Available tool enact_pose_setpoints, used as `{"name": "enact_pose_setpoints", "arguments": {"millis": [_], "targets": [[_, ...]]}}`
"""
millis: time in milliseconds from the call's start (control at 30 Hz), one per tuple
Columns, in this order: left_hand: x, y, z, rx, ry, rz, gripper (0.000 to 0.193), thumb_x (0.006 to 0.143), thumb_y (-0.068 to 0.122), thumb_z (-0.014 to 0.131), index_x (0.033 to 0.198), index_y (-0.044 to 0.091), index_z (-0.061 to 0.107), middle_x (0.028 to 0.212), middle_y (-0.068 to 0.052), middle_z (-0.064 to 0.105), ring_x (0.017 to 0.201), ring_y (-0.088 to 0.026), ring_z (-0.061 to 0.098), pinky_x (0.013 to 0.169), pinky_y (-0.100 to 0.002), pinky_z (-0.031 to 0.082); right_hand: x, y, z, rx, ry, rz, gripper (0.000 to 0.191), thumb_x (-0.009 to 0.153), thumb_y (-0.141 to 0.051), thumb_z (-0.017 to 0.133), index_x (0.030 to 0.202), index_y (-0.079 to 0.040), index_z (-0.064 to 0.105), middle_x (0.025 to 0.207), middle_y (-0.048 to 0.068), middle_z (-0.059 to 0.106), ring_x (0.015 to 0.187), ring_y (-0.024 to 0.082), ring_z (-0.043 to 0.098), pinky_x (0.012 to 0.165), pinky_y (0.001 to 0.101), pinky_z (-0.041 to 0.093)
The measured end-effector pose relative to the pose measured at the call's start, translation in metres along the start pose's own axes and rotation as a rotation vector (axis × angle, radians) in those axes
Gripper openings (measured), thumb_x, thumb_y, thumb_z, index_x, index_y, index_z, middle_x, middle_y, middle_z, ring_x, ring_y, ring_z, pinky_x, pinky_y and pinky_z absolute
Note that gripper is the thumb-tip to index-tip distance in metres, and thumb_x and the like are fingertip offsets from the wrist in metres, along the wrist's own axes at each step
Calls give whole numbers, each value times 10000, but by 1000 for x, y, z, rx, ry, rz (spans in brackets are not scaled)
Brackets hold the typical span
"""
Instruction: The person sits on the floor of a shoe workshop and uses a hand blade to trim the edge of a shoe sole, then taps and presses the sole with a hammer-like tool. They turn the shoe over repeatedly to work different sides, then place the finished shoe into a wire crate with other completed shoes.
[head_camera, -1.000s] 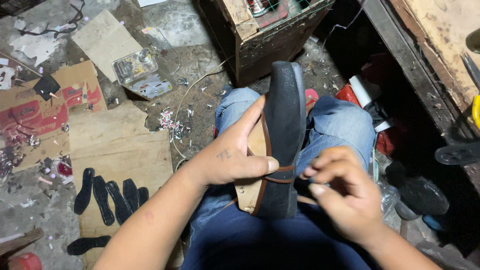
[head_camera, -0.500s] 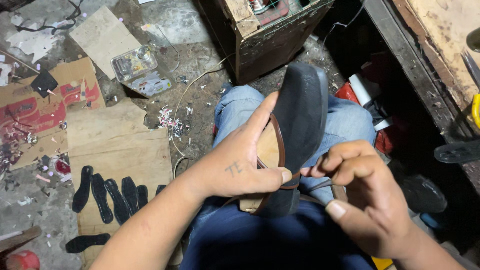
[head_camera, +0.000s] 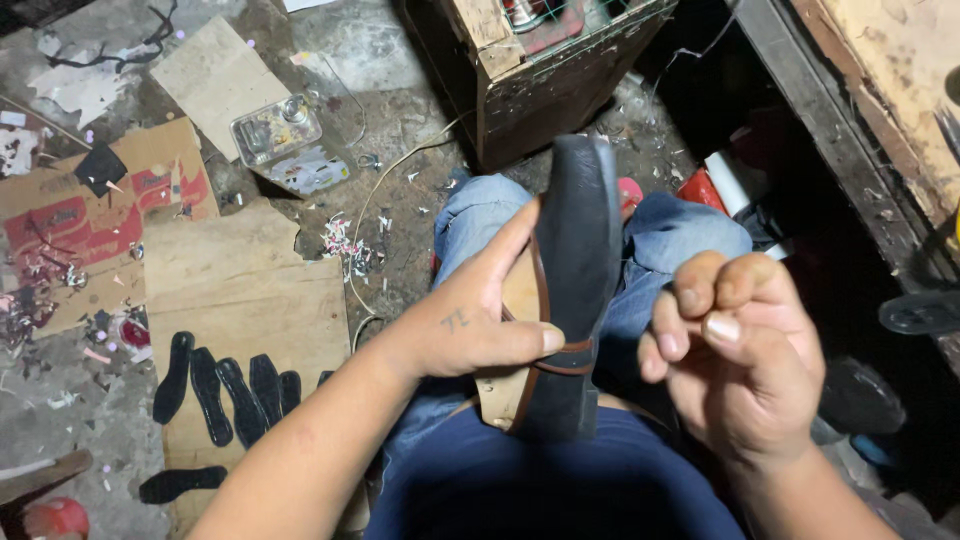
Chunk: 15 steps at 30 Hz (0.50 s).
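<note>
A sandal with a black sole (head_camera: 575, 250) stands on edge over my lap, its tan insole facing left. My left hand (head_camera: 470, 320) grips it from the left, thumb pressed on a thin brown strap (head_camera: 560, 360) that loops across the sole. My right hand (head_camera: 740, 350) is lifted clear of the sandal to its right, fingers curled into a loose fist. Whether it pinches anything is hidden from view. My knees in blue jeans (head_camera: 680, 240) lie under the sandal.
Several black sole cut-outs (head_camera: 225, 390) lie on a cardboard sheet (head_camera: 240, 300) at the left. A wooden crate (head_camera: 540, 70) stands ahead of my knees. A flat metal tin (head_camera: 275, 130), scraps and a wooden bench edge (head_camera: 870, 90) at the right surround me.
My right hand has let go of the strap at the sole and risen toward me to the right, closing into a fist. The sandal stays upright in my left hand.
</note>
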<state>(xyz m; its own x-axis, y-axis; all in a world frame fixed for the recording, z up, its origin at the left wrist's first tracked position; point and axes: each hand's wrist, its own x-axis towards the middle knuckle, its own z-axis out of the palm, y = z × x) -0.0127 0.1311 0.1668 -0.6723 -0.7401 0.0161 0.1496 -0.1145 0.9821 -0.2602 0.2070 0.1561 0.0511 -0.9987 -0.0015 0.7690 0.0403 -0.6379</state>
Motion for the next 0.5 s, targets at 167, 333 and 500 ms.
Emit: {"name": "enact_pose_setpoints", "arguments": {"millis": [167, 333, 500], "targets": [[-2, -13, -12, -146, 72, -20, 1051, 811, 144, 736, 1676, 4, 154, 1634, -100, 374, 1528, -189, 355, 1271, -349, 290, 8, 6, -15, -697, 8, 120, 177, 950, 15, 623, 1124, 2, 591, 1079, 134, 583, 975, 240, 601, 861, 366, 538], [-5, -23, -21, -280, 146, -46, 995, 809, 174, 711, 1654, 3, 214, 1545, -105, 459, 1436, -202, 455, 1232, -362, 345, 8, 20, -14, -984, -194, 241, 341, 868, -39, 648, 1206, -3, 615, 1224, 92, 600, 1135, 194, 615, 948, 313, 494], [-11, -28, -21, -263, 201, -71, 956, 804, 200, 708, 1628, -1, 267, 1483, -114, 506, 1378, -208, 504, 1196, -365, 381, 5, 19, -14, -1122, -213, 171, 218, 910, -83, 661, 1113, -5, 681, 1205, 92, 663, 1102, 184, 658, 950, 310, 515]]}}
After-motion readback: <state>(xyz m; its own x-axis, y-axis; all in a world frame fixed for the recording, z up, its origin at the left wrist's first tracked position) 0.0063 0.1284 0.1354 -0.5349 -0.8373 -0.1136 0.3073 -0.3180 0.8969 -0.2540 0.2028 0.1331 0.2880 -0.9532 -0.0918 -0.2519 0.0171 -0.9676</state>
